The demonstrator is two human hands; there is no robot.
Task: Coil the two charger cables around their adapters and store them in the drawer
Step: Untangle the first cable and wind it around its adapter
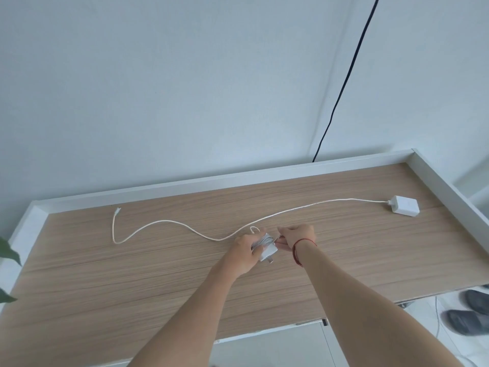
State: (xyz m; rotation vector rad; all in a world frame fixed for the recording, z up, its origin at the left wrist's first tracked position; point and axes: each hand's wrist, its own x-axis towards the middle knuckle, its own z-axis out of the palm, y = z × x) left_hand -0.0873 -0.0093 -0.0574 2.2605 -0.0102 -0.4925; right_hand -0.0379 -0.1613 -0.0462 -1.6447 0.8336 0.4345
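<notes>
Wood-grain surface (132, 274): the left hand (244, 254) clasps a boxy white adapter (268, 253) wound with cable (262, 241), fingers of the right hand (299, 234) pinching its loose end just beside. A second adapter (403, 205) lies far right, its cord (185, 225) uncoiled.

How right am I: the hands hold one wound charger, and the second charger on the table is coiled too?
Partly. In the head view the left hand and right hand hold one wound charger, but the second charger has its cable lying uncoiled, stretched across the table.
</notes>
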